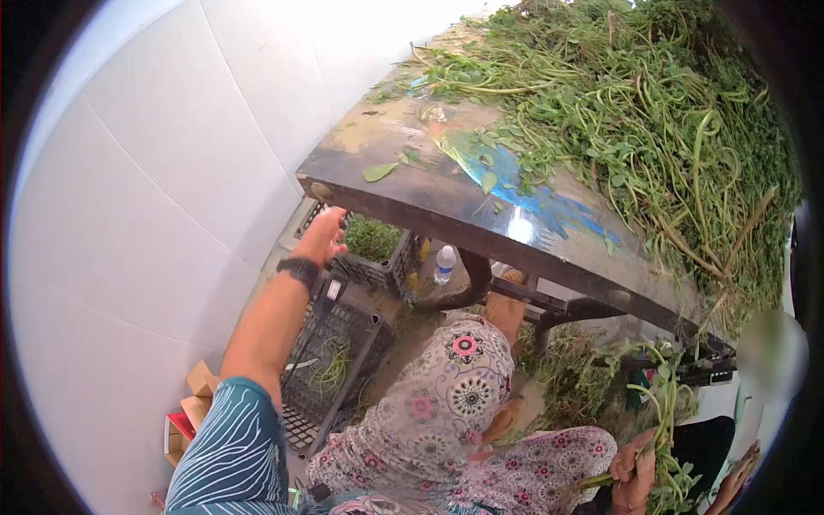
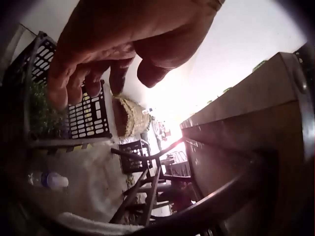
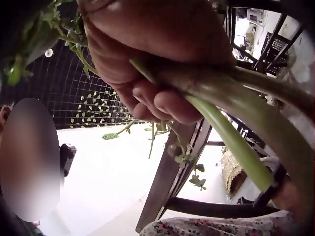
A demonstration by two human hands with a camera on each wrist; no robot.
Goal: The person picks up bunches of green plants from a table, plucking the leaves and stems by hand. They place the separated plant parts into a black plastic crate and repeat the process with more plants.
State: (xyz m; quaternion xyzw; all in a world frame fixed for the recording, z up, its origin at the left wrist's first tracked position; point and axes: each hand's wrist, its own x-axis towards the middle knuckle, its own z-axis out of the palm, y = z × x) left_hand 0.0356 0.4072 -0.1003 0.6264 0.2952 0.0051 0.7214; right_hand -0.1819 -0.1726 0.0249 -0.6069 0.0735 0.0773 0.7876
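My left hand [image 1: 324,237] is stretched forward beside the table's near left corner, above a black crate [image 1: 390,276] of green leaves. In the left wrist view its fingers [image 2: 93,86] hang loosely bent with nothing in them. Low at the right, my right hand [image 1: 633,474] grips a bunch of leafy green stems [image 3: 234,147]. Its fingers curl round the thick stalks in the right wrist view, and leafy ends trail past the hand. A large heap of similar long-stemmed greens [image 1: 635,146] covers much of the dark-edged table [image 1: 378,193].
A second black crate [image 1: 371,348] with a few stems stands on the floor by my left arm. A water bottle [image 1: 444,264] stands under the table near its metal legs. Cardboard boxes [image 1: 199,386] lie along the white wall. Another person's arm [image 1: 734,481] shows at the far right.
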